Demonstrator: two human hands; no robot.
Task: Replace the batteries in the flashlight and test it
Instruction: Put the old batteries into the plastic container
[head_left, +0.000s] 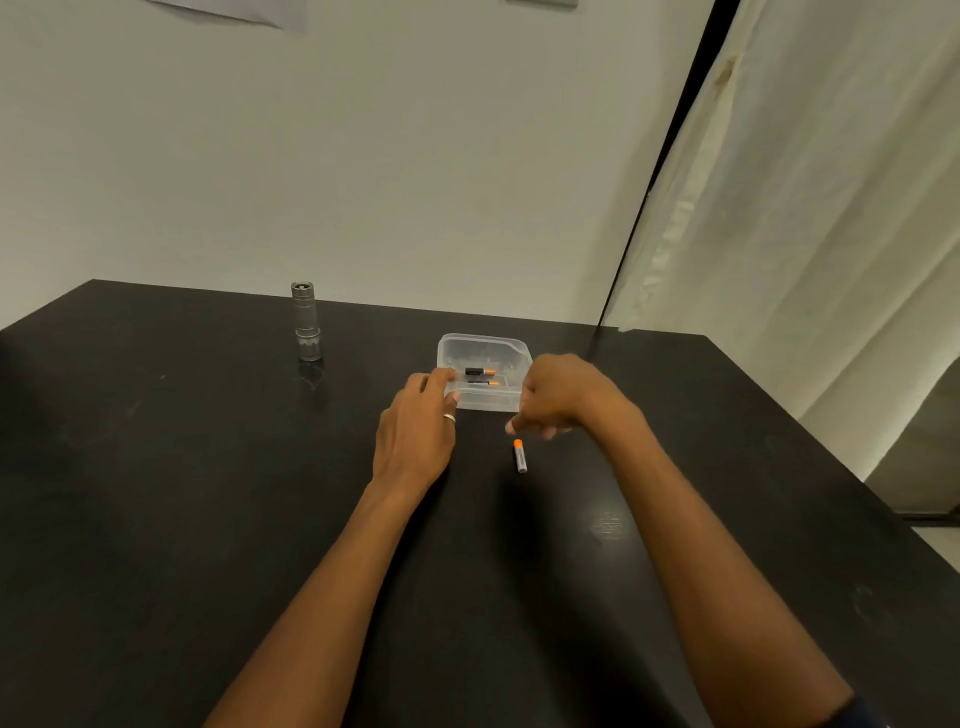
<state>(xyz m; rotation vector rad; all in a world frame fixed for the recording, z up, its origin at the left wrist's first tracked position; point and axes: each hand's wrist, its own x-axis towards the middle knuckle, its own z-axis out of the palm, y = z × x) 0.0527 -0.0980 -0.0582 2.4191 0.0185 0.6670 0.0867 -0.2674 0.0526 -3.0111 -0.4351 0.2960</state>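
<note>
A grey metal flashlight (306, 322) stands upright at the back left of the black table (208, 493). A clear plastic box (485, 345) sits mid-table with two black-and-orange batteries (480, 371) lying inside. One grey battery with an orange tip (520, 456) lies on the table just in front of the box. My left hand (415, 431) rests on the box's left front corner, fingers touching its wall. My right hand (558, 397) hovers at the box's right front corner, fingers curled, just above the loose battery and holding nothing that I can see.
A pale wall runs behind the table. A cream curtain (805, 208) hangs at the right, past the table's right edge.
</note>
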